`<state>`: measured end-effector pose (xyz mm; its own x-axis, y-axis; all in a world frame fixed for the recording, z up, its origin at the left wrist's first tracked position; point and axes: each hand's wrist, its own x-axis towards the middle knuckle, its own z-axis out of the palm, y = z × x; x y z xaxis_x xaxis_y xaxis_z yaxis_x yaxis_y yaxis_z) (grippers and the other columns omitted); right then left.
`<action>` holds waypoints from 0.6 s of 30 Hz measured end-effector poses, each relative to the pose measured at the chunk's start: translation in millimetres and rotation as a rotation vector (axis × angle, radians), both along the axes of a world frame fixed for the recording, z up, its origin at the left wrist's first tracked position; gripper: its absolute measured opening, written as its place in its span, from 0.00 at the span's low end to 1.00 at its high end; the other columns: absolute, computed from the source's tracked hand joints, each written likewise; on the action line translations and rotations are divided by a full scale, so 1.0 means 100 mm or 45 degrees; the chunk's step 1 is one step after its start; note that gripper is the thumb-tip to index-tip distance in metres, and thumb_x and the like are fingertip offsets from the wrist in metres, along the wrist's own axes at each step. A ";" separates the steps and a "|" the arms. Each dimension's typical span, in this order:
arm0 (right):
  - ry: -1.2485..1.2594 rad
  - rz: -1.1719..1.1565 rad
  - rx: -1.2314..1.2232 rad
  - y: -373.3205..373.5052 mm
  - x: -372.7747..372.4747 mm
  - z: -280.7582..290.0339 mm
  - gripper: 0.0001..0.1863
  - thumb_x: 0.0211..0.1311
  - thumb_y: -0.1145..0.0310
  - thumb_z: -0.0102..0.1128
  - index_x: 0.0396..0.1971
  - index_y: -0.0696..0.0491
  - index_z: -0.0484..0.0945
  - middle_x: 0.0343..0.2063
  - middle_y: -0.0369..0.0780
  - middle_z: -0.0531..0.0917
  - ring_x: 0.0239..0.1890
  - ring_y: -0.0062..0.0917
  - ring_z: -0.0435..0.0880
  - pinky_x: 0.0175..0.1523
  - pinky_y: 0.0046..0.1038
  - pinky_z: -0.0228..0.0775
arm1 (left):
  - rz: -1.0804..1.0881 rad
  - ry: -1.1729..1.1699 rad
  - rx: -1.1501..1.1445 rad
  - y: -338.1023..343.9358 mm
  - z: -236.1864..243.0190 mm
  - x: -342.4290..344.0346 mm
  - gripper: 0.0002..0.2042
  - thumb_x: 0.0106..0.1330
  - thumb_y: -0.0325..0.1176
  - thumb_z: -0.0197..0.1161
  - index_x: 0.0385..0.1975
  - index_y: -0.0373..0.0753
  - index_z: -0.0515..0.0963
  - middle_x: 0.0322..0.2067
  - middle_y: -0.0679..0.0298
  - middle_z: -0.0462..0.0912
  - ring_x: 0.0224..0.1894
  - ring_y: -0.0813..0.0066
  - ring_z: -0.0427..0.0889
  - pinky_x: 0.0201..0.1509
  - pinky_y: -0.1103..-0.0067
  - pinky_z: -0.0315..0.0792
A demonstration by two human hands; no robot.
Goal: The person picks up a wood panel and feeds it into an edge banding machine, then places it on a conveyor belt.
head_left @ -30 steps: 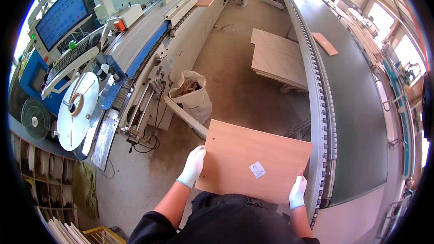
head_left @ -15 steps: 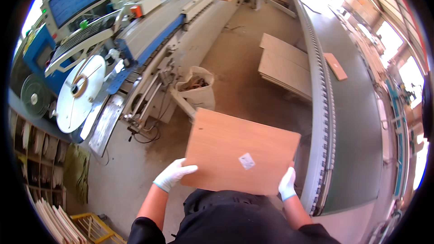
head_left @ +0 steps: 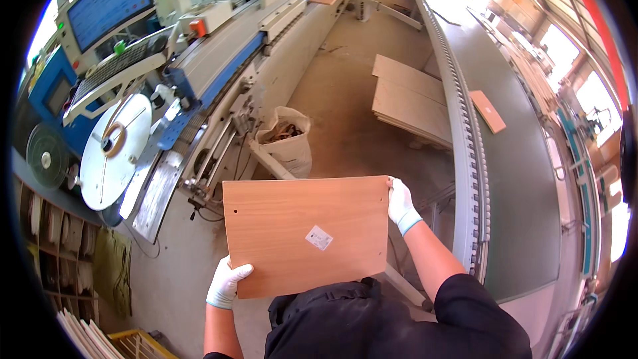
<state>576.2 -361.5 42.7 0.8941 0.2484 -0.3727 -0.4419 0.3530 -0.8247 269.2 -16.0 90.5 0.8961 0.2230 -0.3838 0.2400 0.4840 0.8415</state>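
Both of my hands, in white gloves, hold a flat wood-grain panel in front of my body. Its face is reddish brown, with a small white label stuck right of the middle and a dark hole near the left edge. My left hand is closed on the near left corner, thumb on top. At the far right corner, my right hand grips the edge; some of its fingers are hidden behind the panel.
An edge-banding machine with a tape reel disc and a monitor stands left. A white waste sack sits ahead. Stacked boards lie beside a long conveyor at right, which carries a small panel.
The panel has turned counterclockwise and shifted left. My right hand has moved from its near right side up to the far right corner; my left hand has gone lower and left.
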 end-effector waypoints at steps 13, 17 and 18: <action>0.117 0.535 -0.479 0.25 -1.62 -0.60 0.19 0.61 0.71 0.37 0.47 0.59 0.75 0.40 0.43 0.82 0.41 0.29 0.81 0.43 0.30 0.76 | 0.646 0.249 -0.176 0.02 -0.54 -1.16 0.27 0.55 0.38 0.67 0.52 0.32 0.69 0.42 0.61 0.79 0.40 0.71 0.79 0.44 0.75 0.75; 0.241 1.012 -0.498 -0.11 -1.89 -0.89 0.18 0.63 0.67 0.42 0.46 0.62 0.74 0.36 0.47 0.84 0.34 0.27 0.84 0.41 0.25 0.76 | 0.854 0.210 -0.065 -0.01 -0.75 -1.43 0.27 0.58 0.37 0.64 0.55 0.33 0.67 0.46 0.59 0.76 0.48 0.67 0.77 0.52 0.72 0.73; 0.168 1.058 -0.623 -0.20 -1.97 -1.02 0.18 0.62 0.67 0.43 0.46 0.62 0.74 0.36 0.47 0.84 0.33 0.27 0.84 0.39 0.25 0.76 | 0.908 0.194 -0.067 0.04 -0.73 -1.42 0.25 0.59 0.37 0.63 0.55 0.34 0.66 0.46 0.60 0.76 0.49 0.68 0.76 0.52 0.72 0.73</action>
<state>379.5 -381.1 -59.2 0.4473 0.5724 -0.6872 -0.4944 -0.4820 -0.7233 127.4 -11.7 17.8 0.4756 0.7101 -0.5192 -0.0357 0.6053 0.7952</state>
